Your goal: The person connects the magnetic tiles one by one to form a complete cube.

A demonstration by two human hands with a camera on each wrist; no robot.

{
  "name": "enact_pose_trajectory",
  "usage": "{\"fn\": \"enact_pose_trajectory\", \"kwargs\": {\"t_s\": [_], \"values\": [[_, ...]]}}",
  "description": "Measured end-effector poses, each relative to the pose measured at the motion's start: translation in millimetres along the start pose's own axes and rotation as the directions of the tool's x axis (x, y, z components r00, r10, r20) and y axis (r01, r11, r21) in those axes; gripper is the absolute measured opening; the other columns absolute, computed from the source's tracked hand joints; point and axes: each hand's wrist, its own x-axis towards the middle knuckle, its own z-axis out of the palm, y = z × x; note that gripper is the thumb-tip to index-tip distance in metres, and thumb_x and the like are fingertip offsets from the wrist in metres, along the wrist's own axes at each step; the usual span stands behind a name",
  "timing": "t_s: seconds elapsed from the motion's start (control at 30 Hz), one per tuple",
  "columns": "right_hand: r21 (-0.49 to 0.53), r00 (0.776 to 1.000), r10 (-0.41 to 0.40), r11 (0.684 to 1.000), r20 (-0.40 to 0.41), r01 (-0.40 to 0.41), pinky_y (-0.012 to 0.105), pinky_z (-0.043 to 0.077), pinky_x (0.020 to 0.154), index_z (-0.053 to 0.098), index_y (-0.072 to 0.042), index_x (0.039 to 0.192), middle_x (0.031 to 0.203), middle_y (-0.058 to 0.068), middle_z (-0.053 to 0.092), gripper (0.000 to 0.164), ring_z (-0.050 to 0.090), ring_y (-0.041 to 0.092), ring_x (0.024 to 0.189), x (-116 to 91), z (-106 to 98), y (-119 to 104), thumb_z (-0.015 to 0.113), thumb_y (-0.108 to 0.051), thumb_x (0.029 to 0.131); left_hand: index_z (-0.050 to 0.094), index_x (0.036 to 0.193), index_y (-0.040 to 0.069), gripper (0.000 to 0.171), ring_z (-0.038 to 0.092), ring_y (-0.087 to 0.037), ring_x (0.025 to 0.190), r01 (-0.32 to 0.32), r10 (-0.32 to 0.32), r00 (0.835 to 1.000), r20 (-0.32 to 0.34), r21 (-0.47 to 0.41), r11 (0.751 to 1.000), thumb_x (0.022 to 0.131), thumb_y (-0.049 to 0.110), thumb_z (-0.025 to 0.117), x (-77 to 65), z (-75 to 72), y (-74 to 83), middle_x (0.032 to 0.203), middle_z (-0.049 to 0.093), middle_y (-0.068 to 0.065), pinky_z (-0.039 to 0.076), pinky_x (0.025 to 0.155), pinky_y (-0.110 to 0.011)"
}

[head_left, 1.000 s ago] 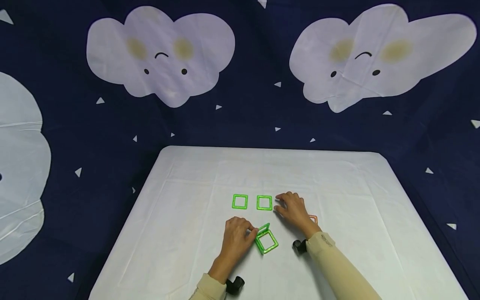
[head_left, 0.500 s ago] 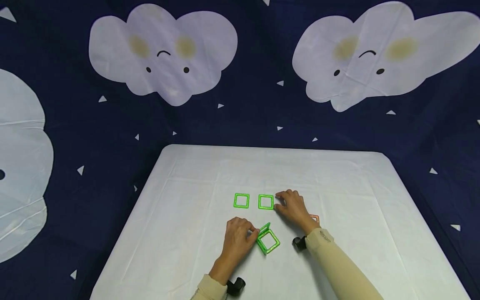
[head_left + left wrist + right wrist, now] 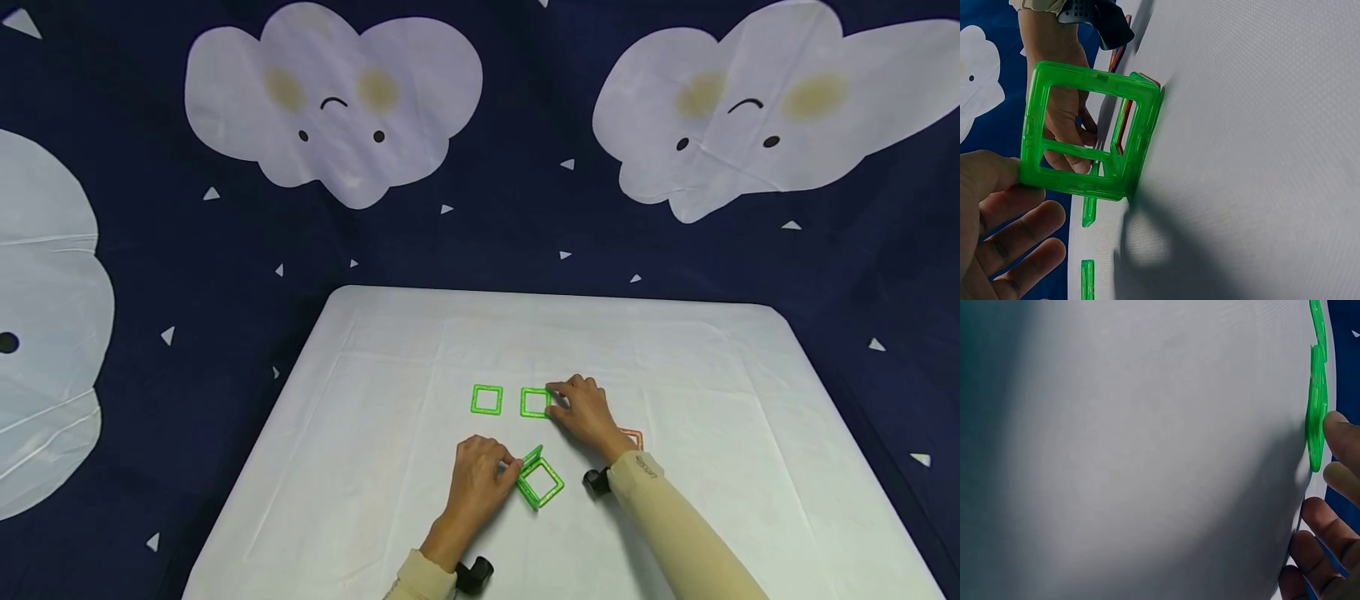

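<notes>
My left hand (image 3: pixel 477 479) pinches one upright side of a joined group of green square magnetic tiles (image 3: pixel 542 483). In the left wrist view, its thumb and a finger hold the lower corner of an open-centred green tile (image 3: pixel 1088 186), the other fingers loosely bent. Farther back, my right hand (image 3: pixel 587 412) is at the right side of a green square magnetic tile (image 3: pixel 536 416) lying flat. Its thumb and index finger are apart, fingertips right at that tile's edge. In the right wrist view, green tile edges (image 3: pixel 1315 412) appear beside the spread fingers (image 3: pixel 1329 525).
Another green square tile (image 3: pixel 487 412) lies flat to the left of the one by my right hand. An orange tile (image 3: pixel 636 435) shows partly behind my right wrist. The white table (image 3: pixel 360 467) ends at a dark blue cloth (image 3: pixel 480 242) with cloud shapes.
My right hand has moved slightly left, so its fingertips now meet the right edge of the flat green tile. The left hand keeps its hold; the whole view has shifted a little.
</notes>
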Motion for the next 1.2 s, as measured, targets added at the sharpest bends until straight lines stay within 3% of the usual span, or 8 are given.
{"fn": "enact_pose_trajectory", "kwargs": {"t_s": [0.3, 0.67, 0.97, 1.2], "values": [[-0.002, 0.998, 0.024, 1.0, 0.049, -0.024, 0.041, 0.036, 0.073, 0.066, -0.015, 0.12, 0.1, 0.009, 0.058, 0.042, 0.048, 0.026, 0.091, 1.4, -4.4, -0.8, 0.072, -0.028, 0.081, 0.065, 0.064, 0.019, 0.017, 0.056, -0.011, 0.073, 0.02, -0.02, 1.0, 0.019, -0.016, 1.0, 0.073, 0.026, 0.078, -2.2, -0.4, 1.4, 0.065, 0.062, 0.008, 0.043, 0.081, -0.034], [-0.007, 0.995, 0.044, 0.999, 0.085, -0.043, 0.041, 0.035, 0.074, 0.065, -0.015, 0.12, 0.101, 0.009, 0.056, 0.043, 0.047, 0.026, 0.092, 3.1, -4.8, -2.5, 0.072, -0.03, 0.08, 0.064, 0.063, 0.02, 0.018, 0.055, -0.011, 0.072, 0.012, -0.012, 1.0, -0.002, -0.017, 1.0, 0.072, 0.027, 0.078, -3.9, 0.9, -0.2, 0.064, 0.061, 0.008, 0.042, 0.08, -0.033], [0.073, 0.996, 0.082, 0.994, 0.047, -0.085, 0.041, 0.036, 0.075, 0.065, -0.014, 0.107, 0.098, 0.009, 0.061, 0.034, 0.05, 0.027, 0.093, 5.2, -2.7, -0.3, 0.075, -0.026, 0.077, 0.064, 0.063, 0.02, 0.018, 0.055, -0.011, 0.072, 0.013, -0.013, 1.0, 0.001, -0.014, 1.0, 0.072, 0.027, 0.078, -4.1, -0.4, 0.1, 0.064, 0.061, 0.008, 0.042, 0.08, -0.033], [0.168, 0.993, 0.109, 0.979, 0.038, -0.114, 0.043, 0.034, 0.078, 0.06, -0.01, 0.106, 0.095, 0.006, 0.065, 0.033, 0.051, 0.025, 0.089, 2.4, -4.8, 1.9, 0.075, -0.021, 0.078, 0.063, 0.063, 0.019, 0.019, 0.056, -0.012, 0.073, 0.009, -0.009, 1.0, -0.008, -0.014, 1.0, 0.072, 0.026, 0.078, -3.3, 0.1, 1.6, 0.064, 0.061, 0.008, 0.041, 0.079, -0.033]]}}
